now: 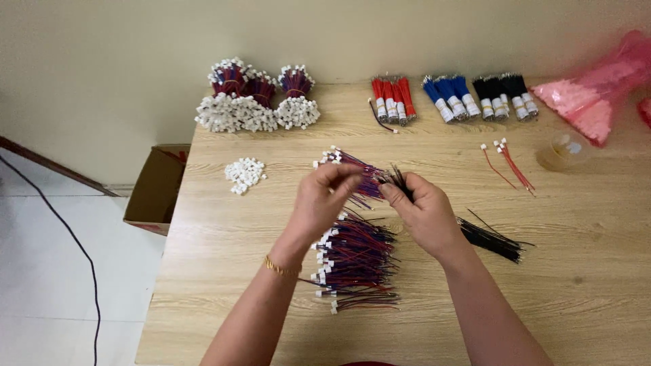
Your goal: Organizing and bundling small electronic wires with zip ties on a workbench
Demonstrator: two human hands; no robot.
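Observation:
My left hand (324,198) pinches a small bunch of red-and-blue wires with white connectors (346,163) above the wooden table (224,257). Close beside it, my right hand (422,210) grips a bundle of thin black wires (491,240) that trails off to the right across the table. The fingertips of both hands meet near the middle. Below the hands lies a loose pile of red-blue wires with white plugs (356,261).
A heap of loose white connectors (245,173) sits to the left. At the back are tied connector bundles (251,102), red (392,98), blue (449,97) and black (504,95) wire bundles, a pink bag (597,88), and a clear tape roll (563,150). A cardboard box (157,190) stands on the floor.

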